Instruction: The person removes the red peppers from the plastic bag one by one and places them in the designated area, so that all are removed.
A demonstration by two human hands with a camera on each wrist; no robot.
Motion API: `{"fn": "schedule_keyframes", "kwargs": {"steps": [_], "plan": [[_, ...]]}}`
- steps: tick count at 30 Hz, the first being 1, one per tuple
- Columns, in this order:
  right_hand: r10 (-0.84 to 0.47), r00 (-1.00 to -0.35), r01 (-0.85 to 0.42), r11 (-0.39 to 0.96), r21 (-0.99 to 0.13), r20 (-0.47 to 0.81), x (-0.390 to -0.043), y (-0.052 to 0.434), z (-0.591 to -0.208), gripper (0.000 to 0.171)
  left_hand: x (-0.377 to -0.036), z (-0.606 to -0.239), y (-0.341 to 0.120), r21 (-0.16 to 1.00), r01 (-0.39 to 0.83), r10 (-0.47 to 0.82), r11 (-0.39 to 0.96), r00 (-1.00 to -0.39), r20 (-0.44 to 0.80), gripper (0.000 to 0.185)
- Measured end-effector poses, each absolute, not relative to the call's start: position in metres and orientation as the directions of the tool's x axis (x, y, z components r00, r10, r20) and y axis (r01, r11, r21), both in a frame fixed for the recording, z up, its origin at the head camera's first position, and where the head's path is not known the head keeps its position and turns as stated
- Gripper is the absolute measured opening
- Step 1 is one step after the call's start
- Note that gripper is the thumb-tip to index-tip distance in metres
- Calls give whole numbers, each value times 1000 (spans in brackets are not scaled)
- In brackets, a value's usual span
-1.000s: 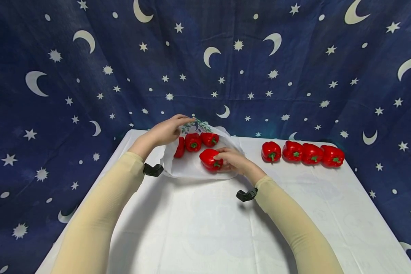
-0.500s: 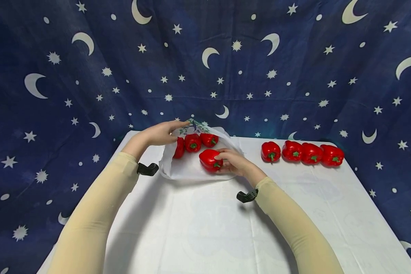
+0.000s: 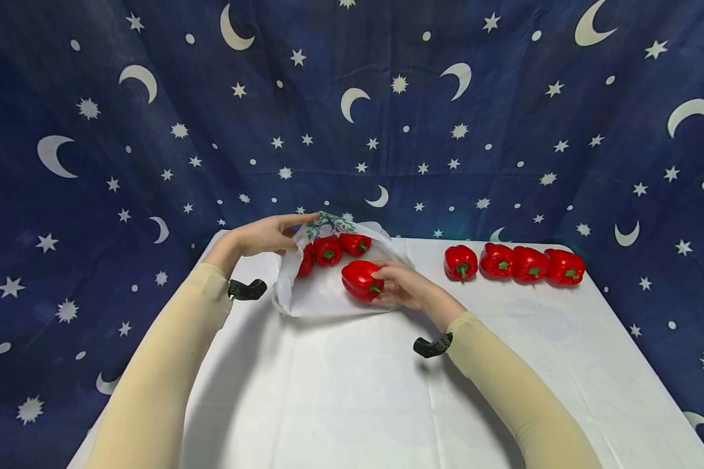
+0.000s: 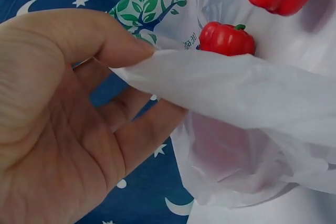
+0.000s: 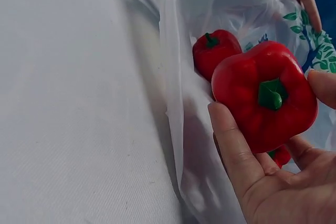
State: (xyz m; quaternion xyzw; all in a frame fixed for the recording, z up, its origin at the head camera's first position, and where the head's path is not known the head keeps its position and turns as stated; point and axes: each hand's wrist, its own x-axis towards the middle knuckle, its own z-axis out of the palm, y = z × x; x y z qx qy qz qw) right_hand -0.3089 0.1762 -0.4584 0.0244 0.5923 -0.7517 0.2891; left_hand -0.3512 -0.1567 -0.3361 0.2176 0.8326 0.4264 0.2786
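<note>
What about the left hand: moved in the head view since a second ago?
Yes, slightly: it has shifted leftward, farther from the row of four red peppers on the table.

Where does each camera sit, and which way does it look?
Head: on the person's head, facing forward and down at the table; left hand, right hand and sleeves show.
Left wrist: on that wrist, facing the bag; the left hand shows.
Right wrist: on that wrist, facing the held pepper; the right hand and some left fingers show.
Both wrist views share the bag's leaf print.
</note>
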Motion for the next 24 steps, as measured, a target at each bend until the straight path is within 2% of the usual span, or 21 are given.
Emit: {"fn": "schedule_keyframes", "kwargs": {"steps": [7, 15, 18, 24], "plan": [[-441, -826, 438, -113, -892, -351, -297, 187, -452, 54, -350, -343, -168, 875, 70, 609, 480, -744, -274, 80], [-452, -828, 425, -118, -897, -332, -293, 195, -449, 56, -347, -340, -171, 878, 92, 600, 469, -763, -241, 78], [-454, -829, 422, -125, -898, -327, -291, 197, -449, 55, -344, -342, -171, 864, 137, 583, 485, -787, -203, 72], [-444, -833, 420, -121, -899, -330, -286, 203, -452, 49, -336, -354, -170, 797, 314, 563, 516, -825, -40, 52]]}}
